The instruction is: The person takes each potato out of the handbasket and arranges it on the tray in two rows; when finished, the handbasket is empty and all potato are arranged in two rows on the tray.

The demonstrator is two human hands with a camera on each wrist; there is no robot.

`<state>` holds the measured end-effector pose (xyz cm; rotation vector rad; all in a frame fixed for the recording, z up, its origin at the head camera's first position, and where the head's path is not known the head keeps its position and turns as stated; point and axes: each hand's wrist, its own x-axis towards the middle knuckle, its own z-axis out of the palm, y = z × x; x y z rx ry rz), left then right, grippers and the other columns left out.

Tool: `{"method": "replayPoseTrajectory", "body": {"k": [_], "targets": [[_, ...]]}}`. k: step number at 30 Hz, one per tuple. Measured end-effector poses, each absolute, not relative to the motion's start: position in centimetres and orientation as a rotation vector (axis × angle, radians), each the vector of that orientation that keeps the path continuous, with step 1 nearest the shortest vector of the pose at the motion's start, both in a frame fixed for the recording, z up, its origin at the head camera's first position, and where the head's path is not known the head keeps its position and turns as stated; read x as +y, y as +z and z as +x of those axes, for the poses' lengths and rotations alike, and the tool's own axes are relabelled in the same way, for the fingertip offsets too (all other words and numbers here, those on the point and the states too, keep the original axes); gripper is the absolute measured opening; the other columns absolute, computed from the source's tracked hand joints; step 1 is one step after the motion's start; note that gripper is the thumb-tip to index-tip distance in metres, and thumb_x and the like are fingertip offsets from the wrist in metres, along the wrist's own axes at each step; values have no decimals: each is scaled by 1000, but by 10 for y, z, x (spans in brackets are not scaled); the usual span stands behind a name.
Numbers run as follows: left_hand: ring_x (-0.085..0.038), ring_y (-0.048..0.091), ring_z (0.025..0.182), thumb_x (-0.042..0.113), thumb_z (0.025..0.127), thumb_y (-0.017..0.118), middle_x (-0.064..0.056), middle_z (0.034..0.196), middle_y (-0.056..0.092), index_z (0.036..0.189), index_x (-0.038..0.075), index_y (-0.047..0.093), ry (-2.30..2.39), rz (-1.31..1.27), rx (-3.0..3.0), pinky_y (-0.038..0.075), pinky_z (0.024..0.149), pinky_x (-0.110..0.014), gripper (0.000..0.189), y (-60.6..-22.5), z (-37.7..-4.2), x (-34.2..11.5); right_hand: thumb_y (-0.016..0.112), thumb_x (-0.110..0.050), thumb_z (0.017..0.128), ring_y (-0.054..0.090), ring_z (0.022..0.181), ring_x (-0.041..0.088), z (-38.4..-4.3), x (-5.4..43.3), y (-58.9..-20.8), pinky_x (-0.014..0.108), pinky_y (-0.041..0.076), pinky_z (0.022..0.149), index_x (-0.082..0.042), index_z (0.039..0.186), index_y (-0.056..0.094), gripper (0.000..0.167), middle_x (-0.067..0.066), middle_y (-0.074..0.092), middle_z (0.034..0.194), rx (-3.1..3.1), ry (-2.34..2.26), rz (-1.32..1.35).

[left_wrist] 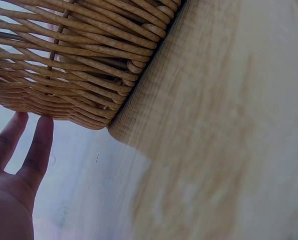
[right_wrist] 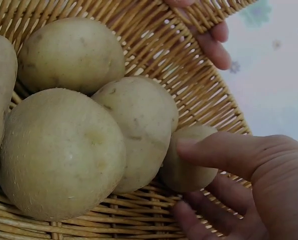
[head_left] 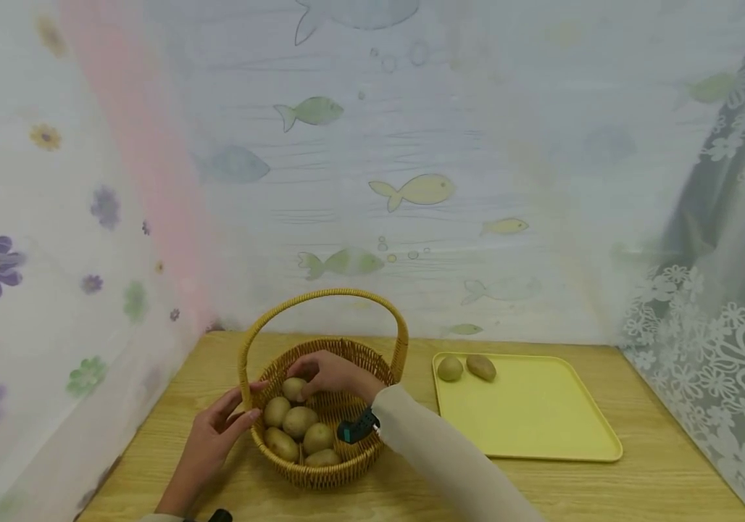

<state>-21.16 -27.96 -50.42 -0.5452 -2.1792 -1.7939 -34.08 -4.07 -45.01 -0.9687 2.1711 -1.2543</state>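
Several potatoes (head_left: 299,422) lie in the left part of a wicker basket (head_left: 330,475) with a tall arched handle. My right hand (head_left: 332,373) reaches inside and grips the potato at the back (head_left: 293,389). The right wrist view shows the thumb across that potato (right_wrist: 189,167), with fingers curled below it against the weave. At the left rim, by the foot of the handle, my left hand (head_left: 212,433) holds the basket between thumb and fingers. Its fingertips (left_wrist: 44,122) touch the wicker wall in the left wrist view.
To the right of the basket, a yellow tray (head_left: 529,413) lies on the wooden table (head_left: 405,486). A rounder potato (head_left: 450,368) and a longer potato (head_left: 480,367) sit in its back left corner. Patterned curtains (head_left: 346,181) hang behind and at both sides.
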Motion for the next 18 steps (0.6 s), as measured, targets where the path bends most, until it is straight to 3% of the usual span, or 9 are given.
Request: {"method": "replayPoseTrajectory", "body": {"k": [13,18], "targets": [[-10,49,139,4,106,61,-20,150,54,149,1,54,-1811,-541,-2178,52,101,-25,43,-503,-210,-279,84,-7,87,61,110,13,-337,-34,-447,31,51,94,-13,123,75,37,-8,70,115,2199,-1354,-921],[-10,49,139,4,107,61,-19,149,55,149,2,54,-1806,-529,-2184,51,101,-25,43,-503,-209,-279,81,-9,90,65,103,14,-335,-31,-444,39,57,90,-13,123,75,34,-4,70,116,2115,-1467,-891]]}}
